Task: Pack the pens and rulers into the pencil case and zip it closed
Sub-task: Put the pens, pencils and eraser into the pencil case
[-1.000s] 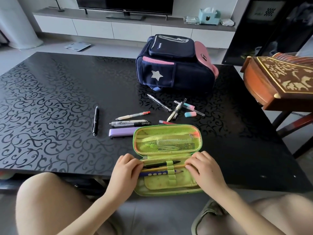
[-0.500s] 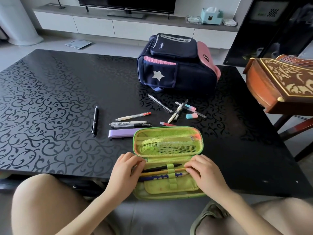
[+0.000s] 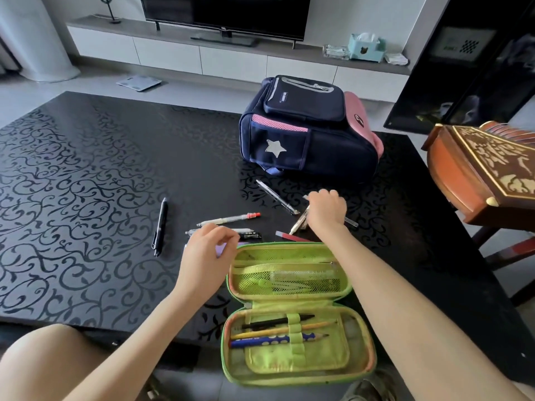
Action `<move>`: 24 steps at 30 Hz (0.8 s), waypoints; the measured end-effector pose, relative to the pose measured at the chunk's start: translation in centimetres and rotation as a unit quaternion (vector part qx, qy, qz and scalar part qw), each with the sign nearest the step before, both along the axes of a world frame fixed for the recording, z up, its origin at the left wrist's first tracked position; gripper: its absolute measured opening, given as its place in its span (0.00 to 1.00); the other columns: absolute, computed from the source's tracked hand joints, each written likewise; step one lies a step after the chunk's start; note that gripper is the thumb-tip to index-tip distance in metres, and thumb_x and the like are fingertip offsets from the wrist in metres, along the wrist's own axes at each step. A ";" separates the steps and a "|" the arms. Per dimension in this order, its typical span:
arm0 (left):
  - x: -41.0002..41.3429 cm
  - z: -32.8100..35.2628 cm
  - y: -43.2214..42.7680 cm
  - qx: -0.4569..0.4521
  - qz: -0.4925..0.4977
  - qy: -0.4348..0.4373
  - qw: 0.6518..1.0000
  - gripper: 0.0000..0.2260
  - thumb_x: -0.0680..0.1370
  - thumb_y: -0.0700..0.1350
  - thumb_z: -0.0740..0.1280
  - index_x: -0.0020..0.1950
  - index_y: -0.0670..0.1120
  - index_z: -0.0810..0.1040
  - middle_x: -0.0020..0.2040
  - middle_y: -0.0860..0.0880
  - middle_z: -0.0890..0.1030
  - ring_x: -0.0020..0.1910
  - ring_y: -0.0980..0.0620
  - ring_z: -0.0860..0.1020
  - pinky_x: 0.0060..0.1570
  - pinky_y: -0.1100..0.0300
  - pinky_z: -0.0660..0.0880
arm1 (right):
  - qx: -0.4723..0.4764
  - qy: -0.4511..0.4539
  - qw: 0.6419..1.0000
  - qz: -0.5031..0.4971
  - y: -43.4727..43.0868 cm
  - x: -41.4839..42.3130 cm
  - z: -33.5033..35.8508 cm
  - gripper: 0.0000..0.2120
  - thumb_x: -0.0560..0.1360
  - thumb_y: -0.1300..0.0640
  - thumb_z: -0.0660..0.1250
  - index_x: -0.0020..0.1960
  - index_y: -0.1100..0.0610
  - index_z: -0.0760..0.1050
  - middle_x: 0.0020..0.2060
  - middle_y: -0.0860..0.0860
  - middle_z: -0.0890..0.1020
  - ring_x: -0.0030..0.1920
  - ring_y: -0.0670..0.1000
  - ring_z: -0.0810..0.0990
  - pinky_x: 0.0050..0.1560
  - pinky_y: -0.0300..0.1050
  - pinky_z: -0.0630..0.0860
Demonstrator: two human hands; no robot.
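Both grips are leaving the pencil case, right grip curling over crossed pens, left grip above the purple ruler, holds unclear; I'm fearing the unheld, overhanging case tipping.

1. The table is showing a smooth, glossy black top; its scroll pattern is catching the light with a duller sheen.
2. The pencil case is presenting a green cloth-like shell and a matt yellow-green fabric lining. The lid is carrying an open-weave mesh pocket.
3. The pens are reading as plastic, several translucent and shiny. The black pen is looking opaque with a slight gloss.
4. The backpack is showing matt navy woven cloth, pink mesh trim and a silvery star patch.
5. The instrument is displaying polished reddish wood with pale inlay.
6. The cabinet is showing matt white fronts, and the television is showing a glossy dark screen.
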State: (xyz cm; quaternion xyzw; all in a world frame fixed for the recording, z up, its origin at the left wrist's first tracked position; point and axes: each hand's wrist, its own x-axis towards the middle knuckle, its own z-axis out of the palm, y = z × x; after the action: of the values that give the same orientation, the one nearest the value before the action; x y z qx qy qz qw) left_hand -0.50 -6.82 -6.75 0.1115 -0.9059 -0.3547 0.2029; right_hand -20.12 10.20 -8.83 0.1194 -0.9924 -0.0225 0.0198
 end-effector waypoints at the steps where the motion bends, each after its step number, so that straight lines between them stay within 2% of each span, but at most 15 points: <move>1: -0.2 0.0 -0.3 0.001 0.000 -0.001 1.000 0.04 0.75 0.39 0.67 0.42 0.43 0.81 0.41 0.51 0.78 0.42 0.51 0.74 0.41 0.63 0.66 | 0.004 0.007 0.999 -0.038 0.3 -0.8 0.0 0.15 0.73 0.60 0.66 0.59 0.55 0.74 0.56 0.53 0.77 0.59 0.56 0.72 0.54 0.48 0.69; 3: -0.6 -0.2 -0.8 0.001 0.002 -0.005 1.000 0.04 0.75 0.38 0.67 0.42 0.43 0.81 0.41 0.51 0.77 0.41 0.52 0.75 0.40 0.67 0.65 | 0.011 -0.003 0.996 -0.091 1.6 -2.0 -0.3 0.13 0.75 0.61 0.61 0.59 0.56 0.74 0.58 0.54 0.78 0.60 0.57 0.73 0.55 0.49 0.68; 6: -1.2 -0.7 -1.6 0.008 0.005 -0.018 1.000 0.05 0.75 0.38 0.67 0.41 0.45 0.80 0.40 0.52 0.76 0.41 0.51 0.75 0.40 0.65 0.66 | 0.034 -0.029 0.993 -0.106 3.4 -3.1 -1.1 0.12 0.77 0.59 0.59 0.59 0.58 0.73 0.57 0.55 0.78 0.58 0.57 0.75 0.51 0.49 0.69; 10: -1.9 -1.0 -1.8 0.015 0.000 -0.030 0.999 0.04 0.75 0.40 0.67 0.42 0.45 0.80 0.40 0.56 0.75 0.42 0.52 0.75 0.41 0.68 0.67 | 0.053 0.001 0.999 -0.008 4.5 -2.7 -1.0 0.06 0.77 0.60 0.62 0.53 0.59 0.73 0.50 0.55 0.81 0.52 0.56 0.78 0.47 0.47 0.71; 12: -2.0 -1.0 -1.4 0.014 -0.002 -0.029 0.999 0.04 0.76 0.40 0.67 0.43 0.46 0.81 0.40 0.56 0.75 0.43 0.52 0.76 0.42 0.64 0.69 | 0.042 0.030 0.998 0.031 4.8 -1.8 -0.3 0.05 0.76 0.61 0.63 0.51 0.59 0.74 0.48 0.55 0.82 0.50 0.56 0.77 0.49 0.48 0.71; 15: -1.6 -0.3 -0.3 -0.052 -0.019 0.009 0.998 0.05 0.76 0.42 0.66 0.50 0.45 0.80 0.47 0.50 0.79 0.48 0.48 0.76 0.48 0.61 0.69 | -0.073 0.089 0.987 0.115 4.5 1.1 1.3 0.06 0.75 0.61 0.64 0.51 0.57 0.78 0.44 0.51 0.83 0.46 0.55 0.76 0.48 0.48 0.69; 17: -1.0 0.3 0.5 -0.136 -0.056 0.031 0.989 0.13 0.77 0.47 0.61 0.59 0.45 0.77 0.54 0.47 0.79 0.53 0.47 0.74 0.54 0.60 0.68 | -0.133 0.118 0.957 0.228 4.0 4.7 2.4 0.06 0.72 0.63 0.68 0.46 0.55 0.81 0.39 0.49 0.83 0.42 0.54 0.76 0.44 0.48 0.68; 19: 0.1 0.8 1.4 -0.175 -0.115 0.018 0.978 0.17 0.78 0.50 0.57 0.62 0.45 0.76 0.56 0.47 0.78 0.54 0.47 0.74 0.54 0.57 0.70 | -0.159 0.122 0.922 0.330 3.6 9.1 2.9 0.05 0.69 0.64 0.71 0.43 0.55 0.81 0.36 0.48 0.82 0.39 0.52 0.75 0.42 0.46 0.66; 22: 2.9 0.5 2.8 -0.105 -0.195 -0.034 0.975 0.17 0.78 0.51 0.54 0.56 0.45 0.78 0.46 0.50 0.80 0.45 0.49 0.76 0.44 0.57 0.75 | -0.221 0.097 0.903 0.356 3.9 14.3 3.1 0.04 0.72 0.57 0.68 0.45 0.55 0.80 0.37 0.46 0.81 0.41 0.49 0.75 0.45 0.41 0.65; 24: 5.2 -0.4 3.1 -0.038 -0.207 -0.049 0.976 0.15 0.77 0.51 0.56 0.53 0.46 0.78 0.44 0.52 0.80 0.42 0.54 0.76 0.43 0.64 0.72 | -0.255 0.046 0.907 0.332 4.8 16.4 2.6 0.11 0.73 0.49 0.63 0.48 0.53 0.80 0.41 0.44 0.81 0.45 0.46 0.75 0.49 0.41 0.69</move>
State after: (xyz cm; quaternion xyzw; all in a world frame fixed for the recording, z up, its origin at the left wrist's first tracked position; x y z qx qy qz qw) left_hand 4.74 -3.77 -7.13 -0.0684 -0.9312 -0.3480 0.0843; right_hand -3.72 15.04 -6.24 0.4316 -0.8653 0.2338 0.1020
